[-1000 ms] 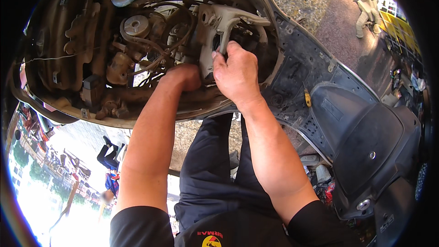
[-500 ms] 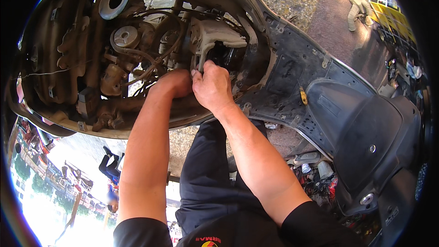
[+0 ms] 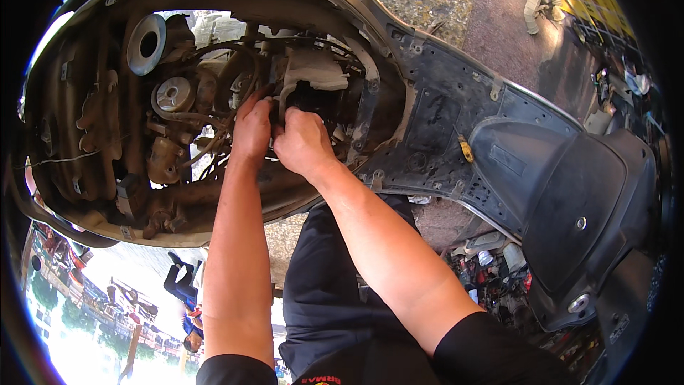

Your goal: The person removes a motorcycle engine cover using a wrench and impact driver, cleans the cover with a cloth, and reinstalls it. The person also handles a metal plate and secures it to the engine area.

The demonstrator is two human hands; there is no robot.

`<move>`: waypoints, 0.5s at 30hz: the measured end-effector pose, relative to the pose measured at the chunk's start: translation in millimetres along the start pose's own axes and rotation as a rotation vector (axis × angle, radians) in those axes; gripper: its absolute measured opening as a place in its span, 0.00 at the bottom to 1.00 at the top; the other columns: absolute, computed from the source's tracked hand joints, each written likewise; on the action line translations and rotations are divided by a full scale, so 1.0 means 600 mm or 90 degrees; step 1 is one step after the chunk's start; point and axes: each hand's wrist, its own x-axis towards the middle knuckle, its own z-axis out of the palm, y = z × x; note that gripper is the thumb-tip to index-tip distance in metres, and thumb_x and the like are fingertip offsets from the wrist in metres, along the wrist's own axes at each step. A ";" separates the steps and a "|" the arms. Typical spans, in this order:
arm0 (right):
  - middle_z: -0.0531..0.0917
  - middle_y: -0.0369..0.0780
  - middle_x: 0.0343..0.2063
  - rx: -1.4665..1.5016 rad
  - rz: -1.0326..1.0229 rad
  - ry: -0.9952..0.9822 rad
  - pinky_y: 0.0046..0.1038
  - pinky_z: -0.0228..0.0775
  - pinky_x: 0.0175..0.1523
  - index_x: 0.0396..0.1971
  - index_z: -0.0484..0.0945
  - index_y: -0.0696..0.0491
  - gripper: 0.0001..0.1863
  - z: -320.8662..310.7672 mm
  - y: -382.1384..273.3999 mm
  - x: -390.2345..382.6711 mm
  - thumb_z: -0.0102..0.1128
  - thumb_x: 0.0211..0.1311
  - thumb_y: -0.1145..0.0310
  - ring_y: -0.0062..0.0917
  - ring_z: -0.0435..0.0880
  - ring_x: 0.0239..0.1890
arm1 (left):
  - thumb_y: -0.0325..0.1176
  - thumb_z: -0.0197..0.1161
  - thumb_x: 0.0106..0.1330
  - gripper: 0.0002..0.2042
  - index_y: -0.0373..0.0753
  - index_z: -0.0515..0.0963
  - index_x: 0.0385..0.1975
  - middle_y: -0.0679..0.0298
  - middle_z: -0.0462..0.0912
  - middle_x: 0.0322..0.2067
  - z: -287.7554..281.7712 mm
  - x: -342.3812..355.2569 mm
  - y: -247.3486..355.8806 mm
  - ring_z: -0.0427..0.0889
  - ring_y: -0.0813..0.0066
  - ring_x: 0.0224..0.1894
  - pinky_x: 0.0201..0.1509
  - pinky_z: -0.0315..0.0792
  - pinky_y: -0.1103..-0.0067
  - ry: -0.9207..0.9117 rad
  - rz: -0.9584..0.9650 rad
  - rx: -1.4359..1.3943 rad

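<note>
Both hands are inside the open body of a scooter (image 3: 235,237). My left hand (image 3: 253,130) is closed, its fingertips among the dark hoses by the frame. Close to its right, my right hand (image 3: 305,144) is curled shut just below a dusty greyish plastic housing (image 3: 317,70). Whatever the fingers of either hand grip is hidden by the hands and the shadow. Left of them are a round metal cap (image 3: 173,93), a brownish engine part (image 3: 167,160) and a pale ring-shaped opening (image 3: 147,44).
A dark plastic panel (image 3: 434,125) extends right, with a small yellow-handled tool (image 3: 465,148) on it. The black seat (image 3: 577,207) is tipped at the right. Loose parts (image 3: 491,274) lie below. A yellow crate (image 3: 595,8) stands far right. Another person (image 3: 187,292) is at lower left.
The view has shifted, so the scooter appears lower and further left. My left hand has come up out of the parts and shows more, its fingers now higher beside the right hand.
</note>
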 end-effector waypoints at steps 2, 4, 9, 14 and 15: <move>0.83 0.59 0.31 -0.005 -0.018 0.018 0.44 0.76 0.43 0.32 0.79 0.65 0.08 0.008 0.003 0.002 0.58 0.54 0.75 0.55 0.83 0.39 | 0.36 0.51 0.70 0.19 0.32 0.77 0.54 0.63 0.81 0.42 -0.001 -0.008 0.005 0.75 0.75 0.44 0.53 0.67 0.78 -0.001 0.003 -0.029; 0.82 0.60 0.32 0.018 -0.019 0.011 0.45 0.76 0.44 0.31 0.79 0.65 0.09 0.017 0.006 0.005 0.58 0.54 0.75 0.55 0.83 0.40 | 0.39 0.53 0.72 0.19 0.31 0.77 0.53 0.65 0.81 0.40 -0.002 -0.016 0.007 0.74 0.77 0.43 0.52 0.67 0.78 -0.013 0.035 -0.035; 0.82 0.61 0.34 0.025 -0.026 -0.027 0.46 0.76 0.46 0.37 0.80 0.64 0.14 0.030 0.021 0.018 0.63 0.52 0.70 0.56 0.81 0.44 | 0.45 0.61 0.71 0.21 0.31 0.78 0.52 0.65 0.81 0.46 -0.003 -0.023 0.010 0.74 0.78 0.47 0.57 0.65 0.79 0.030 0.013 0.024; 0.81 0.62 0.32 0.067 -0.094 0.031 0.48 0.75 0.46 0.31 0.79 0.65 0.10 0.033 0.036 0.011 0.55 0.46 0.82 0.58 0.81 0.40 | 0.45 0.61 0.71 0.22 0.30 0.78 0.51 0.66 0.82 0.45 -0.002 -0.026 0.009 0.74 0.78 0.46 0.56 0.65 0.80 0.031 0.046 0.009; 0.81 0.62 0.31 0.071 -0.099 0.039 0.47 0.75 0.45 0.31 0.79 0.65 0.09 0.028 0.040 0.006 0.55 0.47 0.82 0.58 0.81 0.39 | 0.45 0.61 0.71 0.22 0.30 0.79 0.50 0.66 0.82 0.43 -0.002 -0.026 0.008 0.74 0.78 0.45 0.55 0.66 0.80 0.035 0.058 -0.002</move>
